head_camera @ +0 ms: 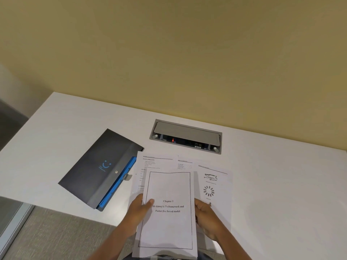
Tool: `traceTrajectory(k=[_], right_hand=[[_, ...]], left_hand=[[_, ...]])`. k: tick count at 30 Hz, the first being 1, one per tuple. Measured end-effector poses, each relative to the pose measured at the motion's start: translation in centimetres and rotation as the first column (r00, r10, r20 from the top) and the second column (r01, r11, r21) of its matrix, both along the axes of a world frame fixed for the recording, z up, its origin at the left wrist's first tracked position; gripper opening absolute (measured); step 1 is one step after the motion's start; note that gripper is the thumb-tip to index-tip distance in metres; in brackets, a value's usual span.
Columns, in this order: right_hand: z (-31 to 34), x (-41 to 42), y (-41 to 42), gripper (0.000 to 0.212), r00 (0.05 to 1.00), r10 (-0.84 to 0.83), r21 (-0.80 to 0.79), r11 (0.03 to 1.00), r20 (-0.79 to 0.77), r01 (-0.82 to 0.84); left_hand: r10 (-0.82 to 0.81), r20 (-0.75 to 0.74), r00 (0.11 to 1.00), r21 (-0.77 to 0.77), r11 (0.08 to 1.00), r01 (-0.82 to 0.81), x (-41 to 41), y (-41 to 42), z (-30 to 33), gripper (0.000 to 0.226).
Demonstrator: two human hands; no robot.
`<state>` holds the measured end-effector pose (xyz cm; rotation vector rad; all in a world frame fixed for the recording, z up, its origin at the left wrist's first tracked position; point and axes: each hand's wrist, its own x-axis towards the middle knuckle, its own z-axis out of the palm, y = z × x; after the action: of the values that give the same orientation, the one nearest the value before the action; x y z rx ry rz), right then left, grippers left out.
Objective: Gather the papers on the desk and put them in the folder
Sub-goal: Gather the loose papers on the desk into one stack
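Note:
I hold a stack of white papers [169, 188] upright-facing, its top sheet titled "Chapter 3". My left hand [139, 209] grips the stack's left edge with the thumb on the front. My right hand [204, 216] grips its right edge. Under and behind the stack lie more sheets on the white desk [281, 184]: a text page [150, 164] at the left, a page with a small table [185, 164] in the middle, a page with a diagram [214, 184] at the right. A dark folder [97, 169] with a blue lining lies left of the papers, its flap shut.
A grey cable box [185, 136] with a raised lid and a red light is set into the desk behind the papers. A yellow wall stands right behind the desk. The desk's left edge drops to grey floor [56, 237].

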<state>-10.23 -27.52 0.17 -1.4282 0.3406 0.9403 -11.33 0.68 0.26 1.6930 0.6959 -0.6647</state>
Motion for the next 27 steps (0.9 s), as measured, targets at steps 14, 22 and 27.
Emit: traceTrajectory(k=[14,22,27], right_hand=[[3.1,7.9,-6.9,0.079,0.852,0.424,-0.809,0.587,0.307,-0.001],[1.9,9.6,-10.1,0.140,0.693,0.718,-0.922,0.226,-0.062,-0.316],[1.1,9.0,-9.7,0.139,0.665,0.743,-0.943,0.167,-0.071,-0.288]], left_hand=[[0.132,-0.006,0.991,0.092,0.987,-0.131,-0.6,0.7,0.1,0.060],[0.191,-0.019,0.981,0.092,0.978,-0.189,-0.7,1.0,-0.3,0.041],[0.177,-0.010,0.984,0.095,0.980,-0.175,-0.3,0.4,0.2,0.042]])
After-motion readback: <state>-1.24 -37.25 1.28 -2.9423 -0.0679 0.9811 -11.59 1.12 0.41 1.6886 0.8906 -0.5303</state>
